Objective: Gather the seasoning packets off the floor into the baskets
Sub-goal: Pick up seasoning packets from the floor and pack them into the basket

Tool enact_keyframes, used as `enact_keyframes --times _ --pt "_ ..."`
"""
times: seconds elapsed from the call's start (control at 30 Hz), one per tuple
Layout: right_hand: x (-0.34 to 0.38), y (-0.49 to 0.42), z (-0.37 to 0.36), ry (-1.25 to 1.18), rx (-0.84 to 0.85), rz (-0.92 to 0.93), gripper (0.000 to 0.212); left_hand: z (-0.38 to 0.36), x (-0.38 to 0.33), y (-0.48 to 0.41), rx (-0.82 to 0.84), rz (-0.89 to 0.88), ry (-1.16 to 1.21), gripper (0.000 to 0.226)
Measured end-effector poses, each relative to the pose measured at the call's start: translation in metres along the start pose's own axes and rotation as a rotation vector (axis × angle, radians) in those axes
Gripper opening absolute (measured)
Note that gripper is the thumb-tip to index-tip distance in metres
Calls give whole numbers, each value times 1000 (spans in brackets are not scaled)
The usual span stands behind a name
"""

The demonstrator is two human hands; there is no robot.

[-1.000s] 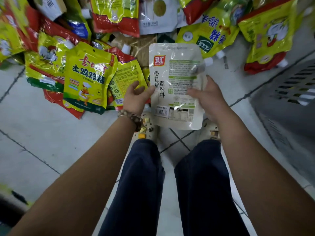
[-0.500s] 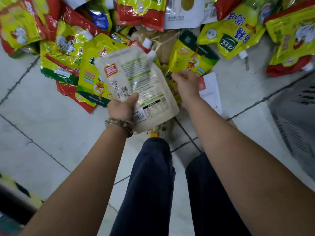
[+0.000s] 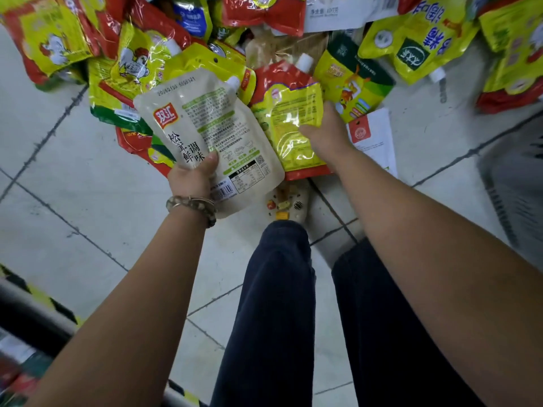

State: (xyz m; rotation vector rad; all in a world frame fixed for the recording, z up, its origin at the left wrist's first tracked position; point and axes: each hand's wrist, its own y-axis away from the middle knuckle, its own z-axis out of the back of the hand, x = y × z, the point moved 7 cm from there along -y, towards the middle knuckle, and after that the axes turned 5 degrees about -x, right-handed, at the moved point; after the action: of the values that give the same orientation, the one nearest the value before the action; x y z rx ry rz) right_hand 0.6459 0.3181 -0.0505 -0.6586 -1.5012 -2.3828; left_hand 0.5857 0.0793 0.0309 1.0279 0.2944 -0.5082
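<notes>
My left hand (image 3: 192,177) grips a white spouted seasoning pouch (image 3: 211,136) by its lower left edge, thumb on its printed face, tilted above the floor. My right hand (image 3: 326,133) grips a yellow and red spouted pouch (image 3: 289,113) at its right edge, lifted just off the pile. Several yellow and red seasoning packets (image 3: 135,63) lie heaped on the tiled floor across the top of the view. A grey basket (image 3: 517,183) shows at the right edge, only partly in view.
A white flat packet (image 3: 373,136) lies on the floor just right of my right hand. My legs in dark trousers and one shoe (image 3: 289,201) stand below the pouches. A dark rail with yellow-black tape (image 3: 38,306) runs along the lower left.
My right hand let go of the white pouch, reached into the pile and took hold of the yellow and red pouch. My left hand alone now holds the white pouch, tilted leftwards.
</notes>
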Motion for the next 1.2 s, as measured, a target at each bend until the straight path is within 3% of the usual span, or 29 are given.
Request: enact_keyframes --times 0.13,0.27,0.4,0.57,0.63,0.73,0.8,0.9,1.0,1.07,1.17,1.2 --pt "-4 44 71 -147 -95 -21 40 -1 -19 28 107 -12 -82 21" --pt "3 106 137 -268 -177 -26 31 -9 -57 73 245 -84 -185 13" --pt "24 176 205 -414 -319 -15 34 -24 -113 148 393 -232 -309 11" --pt "49 259 295 -581 -498 46 34 -51 -173 268 499 -364 -402 42" --pt "47 287 337 -612 -570 68 35 -67 -187 306 522 -410 -399 33" --pt "21 320 407 -688 -700 71 40 -103 -195 361 569 -506 -481 37" --pt "-11 338 452 -716 -784 39 36 -137 -188 399 656 -542 -533 38" --pt "-72 354 507 -716 -888 -51 32 -200 -157 464 835 -586 -633 18" --pt "-140 350 543 -709 -961 -171 30 -261 -114 517 931 -662 -736 29" --pt "-184 336 555 -702 -969 -241 24 -300 -82 536 948 -701 -791 28" --pt "-240 303 560 -677 -935 -322 26 -358 -28 539 928 -682 -837 9" --pt "-257 290 559 -670 -921 -349 27 -376 -8 534 914 -654 -872 15"
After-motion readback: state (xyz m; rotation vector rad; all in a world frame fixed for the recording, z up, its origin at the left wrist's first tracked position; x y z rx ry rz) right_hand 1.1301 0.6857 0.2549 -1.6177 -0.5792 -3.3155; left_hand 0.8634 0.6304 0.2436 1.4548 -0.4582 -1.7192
